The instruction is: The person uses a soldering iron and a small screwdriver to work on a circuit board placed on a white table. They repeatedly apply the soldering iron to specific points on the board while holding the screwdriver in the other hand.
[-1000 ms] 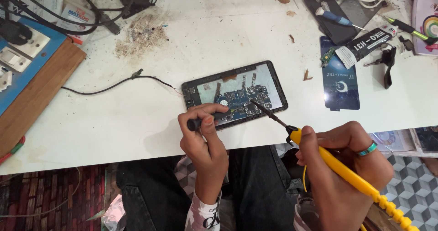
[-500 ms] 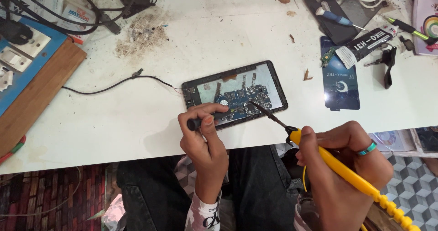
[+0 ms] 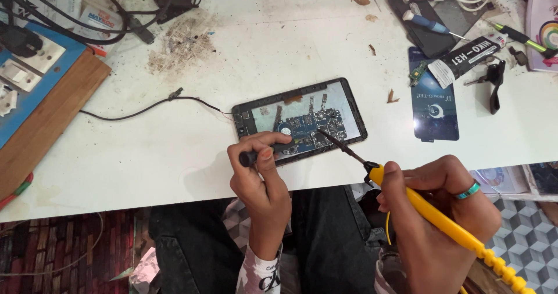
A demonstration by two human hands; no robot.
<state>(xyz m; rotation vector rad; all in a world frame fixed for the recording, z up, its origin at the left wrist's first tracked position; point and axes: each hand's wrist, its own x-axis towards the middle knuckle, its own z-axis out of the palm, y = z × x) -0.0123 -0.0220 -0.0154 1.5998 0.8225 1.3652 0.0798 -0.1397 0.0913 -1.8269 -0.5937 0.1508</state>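
While the left hand (image 3: 260, 180) pinches a short black tool, pinning the opened tablet (image 3: 299, 119) near the table (image 3: 174, 149) edge, the right hand (image 3: 442, 207) grips a yellow soldering iron (image 3: 430, 212), tip on the circuit board (image 3: 311, 128).

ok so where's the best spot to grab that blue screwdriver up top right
Probably the blue handle, from above: it lies flat on the dark phone panel, thicker than its thin metal shaft, which points right. Neither hand is near it.
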